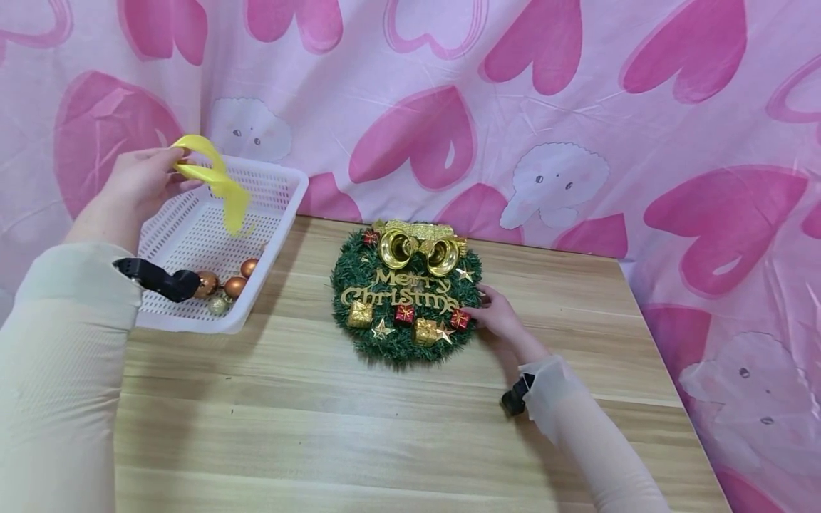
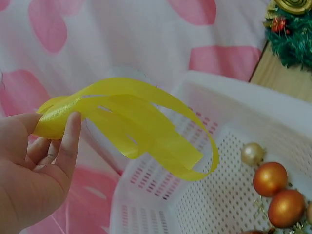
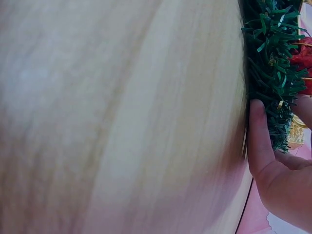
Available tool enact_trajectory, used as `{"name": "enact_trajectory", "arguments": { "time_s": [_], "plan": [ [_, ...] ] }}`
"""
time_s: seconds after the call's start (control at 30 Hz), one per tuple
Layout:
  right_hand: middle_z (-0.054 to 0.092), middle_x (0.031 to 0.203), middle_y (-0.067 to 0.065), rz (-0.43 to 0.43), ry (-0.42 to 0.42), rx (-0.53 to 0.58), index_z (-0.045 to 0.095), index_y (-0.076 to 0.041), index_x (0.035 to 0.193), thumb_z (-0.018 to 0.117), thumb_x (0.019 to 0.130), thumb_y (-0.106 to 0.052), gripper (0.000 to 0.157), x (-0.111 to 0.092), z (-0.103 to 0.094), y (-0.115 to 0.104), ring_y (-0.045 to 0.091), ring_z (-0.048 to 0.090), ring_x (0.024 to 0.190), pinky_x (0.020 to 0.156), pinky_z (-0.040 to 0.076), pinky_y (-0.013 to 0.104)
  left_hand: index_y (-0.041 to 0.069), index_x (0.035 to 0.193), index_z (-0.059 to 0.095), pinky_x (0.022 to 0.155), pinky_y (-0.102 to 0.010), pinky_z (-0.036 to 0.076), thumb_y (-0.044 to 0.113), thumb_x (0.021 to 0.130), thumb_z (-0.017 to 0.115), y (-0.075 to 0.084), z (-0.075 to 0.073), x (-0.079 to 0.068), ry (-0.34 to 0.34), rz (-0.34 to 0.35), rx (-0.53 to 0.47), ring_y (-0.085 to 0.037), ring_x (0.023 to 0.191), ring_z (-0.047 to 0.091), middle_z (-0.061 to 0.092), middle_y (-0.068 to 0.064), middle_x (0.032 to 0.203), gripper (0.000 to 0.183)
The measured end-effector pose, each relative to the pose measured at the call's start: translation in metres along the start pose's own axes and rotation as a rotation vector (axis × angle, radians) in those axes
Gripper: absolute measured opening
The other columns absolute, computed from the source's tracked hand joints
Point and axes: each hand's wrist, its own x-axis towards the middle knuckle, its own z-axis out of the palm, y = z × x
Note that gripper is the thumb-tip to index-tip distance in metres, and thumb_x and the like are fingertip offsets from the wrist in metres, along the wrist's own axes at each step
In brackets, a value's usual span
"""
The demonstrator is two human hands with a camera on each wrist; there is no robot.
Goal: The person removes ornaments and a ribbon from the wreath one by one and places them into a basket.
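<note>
Over the white basket point(image 1: 296, 187), my left hand point(image 1: 142, 182) pinches a looped yellow ribbon point(image 1: 236, 203). In the left wrist view the ribbon point(image 2: 141, 126) hangs out from between the thumb and fingers in several loose folds. A green Christmas wreath point(image 1: 385, 350) lies flat on the table, with gold bells point(image 1: 417, 249), "Merry Christmas" lettering point(image 1: 404, 291), small gift boxes and stars. My right hand point(image 1: 503, 319) grips the wreath's right edge. The right wrist view shows fingers point(image 3: 261, 131) against the green tinsel point(image 3: 275, 73); part of that hand lies out of frame.
Copper-coloured baubles point(image 1: 235, 286) and a pale gold one point(image 1: 219, 305) lie inside the basket at its near end. The wooden table point(image 1: 359, 434) meets a pink heart-patterned curtain point(image 1: 551, 128) at the back and right.
</note>
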Motion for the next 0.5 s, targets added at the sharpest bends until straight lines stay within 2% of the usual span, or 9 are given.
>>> {"name": "enact_trajectory", "arguments": {
  "time_s": [0.17,0.2,0.27,0.33,0.4,0.5],
  "plan": [
    [0.037,0.136,0.032,0.004,0.003,-0.008,0.021,0.000,0.147,0.066,0.085,-0.011,0.077,0.000,-0.001,0.000,0.023,0.061,0.082,0.072,0.058,0.029,0.023,0.114,0.058,0.062,-0.015,0.054,0.028,0.090,0.059,-0.007,-0.009,0.000,0.032,-0.010,0.027,-0.003,0.070,0.061,0.056,0.007,0.086,0.024],
    [0.037,0.136,0.033,0.003,0.004,-0.011,0.021,0.000,0.147,0.066,0.086,-0.011,0.077,0.000,-0.001,0.000,0.023,0.061,0.082,0.072,0.058,0.029,0.025,0.121,0.055,0.062,-0.014,0.054,0.030,0.090,0.058,-0.009,-0.010,0.000,0.034,-0.014,0.046,-0.003,0.070,0.061,0.055,0.008,0.086,0.032],
    [0.038,0.135,0.033,0.001,0.005,-0.012,0.021,0.000,0.146,0.066,0.086,-0.011,0.076,0.000,-0.001,0.000,0.027,0.061,0.087,0.072,0.058,0.029,0.023,0.138,0.043,0.061,-0.013,0.054,0.031,0.091,0.057,-0.011,-0.012,0.001,0.035,-0.017,0.072,-0.002,0.069,0.060,0.055,0.008,0.086,0.049],
    [0.039,0.134,0.032,-0.001,0.004,-0.010,0.021,0.000,0.147,0.066,0.086,-0.010,0.076,0.000,-0.001,0.000,0.034,0.060,0.095,0.072,0.058,0.029,0.016,0.147,0.028,0.061,-0.012,0.053,0.032,0.091,0.055,-0.014,-0.015,0.001,0.035,-0.018,0.100,-0.001,0.068,0.060,0.055,0.009,0.086,0.064],
    [0.039,0.134,0.033,-0.006,0.002,-0.006,0.021,0.000,0.146,0.066,0.086,-0.010,0.076,0.000,-0.001,0.000,0.039,0.056,0.104,0.072,0.058,0.030,0.013,0.147,0.025,0.061,-0.012,0.053,0.033,0.092,0.054,-0.016,-0.017,0.002,0.036,-0.017,0.118,0.000,0.067,0.060,0.055,0.010,0.085,0.066],
    [0.038,0.134,0.034,-0.013,-0.002,-0.006,0.020,0.001,0.146,0.065,0.086,-0.009,0.076,-0.001,-0.001,0.000,0.044,0.052,0.111,0.072,0.058,0.030,0.014,0.147,0.027,0.062,-0.011,0.053,0.032,0.093,0.053,-0.020,-0.020,0.003,0.035,-0.009,0.121,0.001,0.067,0.060,0.056,0.010,0.082,0.063]
  ]
}}
